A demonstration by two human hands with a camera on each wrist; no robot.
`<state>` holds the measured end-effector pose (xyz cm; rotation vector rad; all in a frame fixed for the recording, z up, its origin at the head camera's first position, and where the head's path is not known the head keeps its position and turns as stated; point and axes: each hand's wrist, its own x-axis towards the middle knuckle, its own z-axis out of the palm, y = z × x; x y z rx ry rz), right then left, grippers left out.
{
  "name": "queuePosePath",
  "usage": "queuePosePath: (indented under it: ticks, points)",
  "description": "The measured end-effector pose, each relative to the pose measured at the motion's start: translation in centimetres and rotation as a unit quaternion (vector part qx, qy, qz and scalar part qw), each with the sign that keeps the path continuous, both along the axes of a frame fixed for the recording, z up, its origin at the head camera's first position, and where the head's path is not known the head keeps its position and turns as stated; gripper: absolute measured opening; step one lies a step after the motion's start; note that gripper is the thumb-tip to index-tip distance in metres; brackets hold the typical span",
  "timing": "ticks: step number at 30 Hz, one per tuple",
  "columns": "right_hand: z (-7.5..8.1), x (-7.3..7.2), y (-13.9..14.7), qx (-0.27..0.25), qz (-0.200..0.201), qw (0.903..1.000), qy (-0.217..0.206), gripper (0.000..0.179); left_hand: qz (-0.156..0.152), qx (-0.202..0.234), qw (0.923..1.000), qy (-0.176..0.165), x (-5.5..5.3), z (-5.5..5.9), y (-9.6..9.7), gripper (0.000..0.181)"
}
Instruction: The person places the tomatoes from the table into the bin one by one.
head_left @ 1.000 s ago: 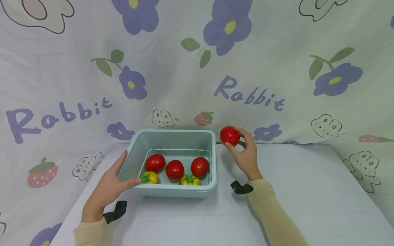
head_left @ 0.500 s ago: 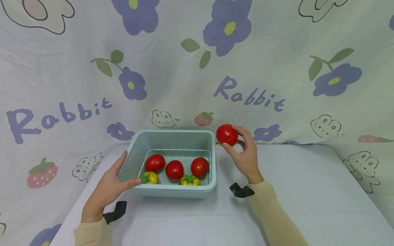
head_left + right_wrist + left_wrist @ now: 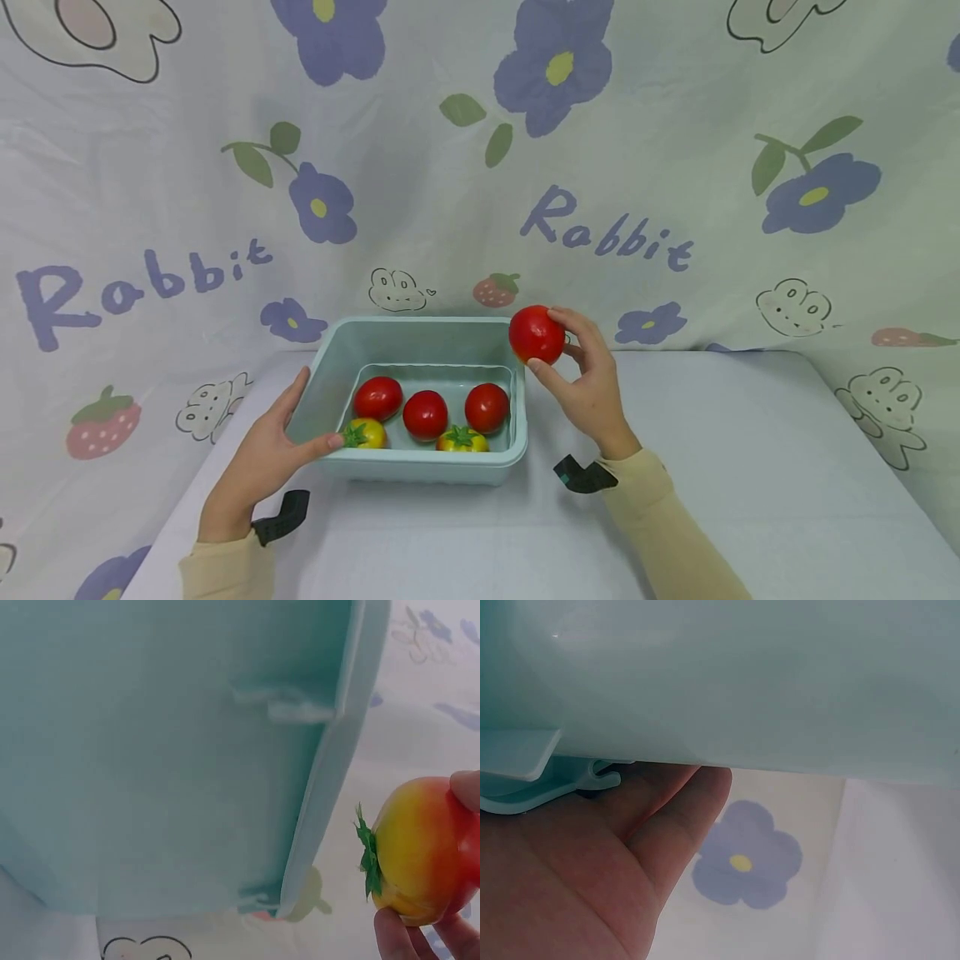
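A pale green plastic box [image 3: 427, 342] stands tilted toward me in the head view. My left hand [image 3: 264, 458] holds its near left corner, thumb over the front rim and fingers along the outer side; in the left wrist view the fingertips partly vanish behind the box wall [image 3: 780, 690]. Between thumb and fingers, my right hand [image 3: 588, 396] pinches a red tomato [image 3: 536, 335] above the box's right rim. In the right wrist view that tomato [image 3: 416, 847] shows a yellow end with green leaves. Inside the box lie red tomatoes [image 3: 425, 416] and yellow-topped ones [image 3: 462, 440].
A white cloth covers the table [image 3: 735, 483]. Behind it hangs a printed curtain [image 3: 427, 217] with flowers and rabbits, close to the box's back. A dark wrist mount [image 3: 585, 475] sits on my right wrist, another dark mount [image 3: 282, 517] on my left.
My right hand has carried the tomato leftward, from beside the box to above its right rim. The left hand and the box have stayed still.
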<state>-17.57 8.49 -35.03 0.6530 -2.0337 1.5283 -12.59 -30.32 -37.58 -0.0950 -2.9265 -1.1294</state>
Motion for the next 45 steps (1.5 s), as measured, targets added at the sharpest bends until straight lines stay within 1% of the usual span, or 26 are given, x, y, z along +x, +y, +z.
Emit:
queuePosePath:
  ticks: [12,16,21,24,29,38,45]
  points:
    - [-0.1,1.0,-1.5,0.021,0.032,0.9993,-0.002,0.06,0.0,0.001,1.0,0.0,-0.2,-0.3,-0.2,0.1]
    - [-0.2,1.3,-2.0,0.028,0.04,0.9988,-0.009,0.06,-0.001,0.001,1.0,0.002,-0.2,-0.4,-0.1,0.1]
    - [-0.2,1.5,-2.7,0.032,0.052,0.998,-0.017,0.059,-0.002,0.005,1.0,-0.003,-0.1,-0.2,-0.1,0.1]
    - [-0.3,1.6,-3.0,0.035,0.056,0.9977,-0.017,0.058,-0.002,0.007,1.0,-0.007,-0.1,0.0,0.0,0.1]
    - [-0.5,1.7,-3.5,0.042,0.062,0.9971,-0.018,0.055,-0.002,0.007,1.0,-0.003,-0.2,-0.1,0.1,0.1]
    - [-0.7,1.9,-4.1,0.046,0.07,0.9958,-0.036,0.056,-0.001,0.008,1.0,-0.002,-0.1,0.0,0.0,0.1]
    - [-0.6,2.0,-4.3,0.054,0.07,0.9952,-0.042,0.056,-0.001,0.011,0.9999,-0.001,-0.1,0.0,0.0,0.1]
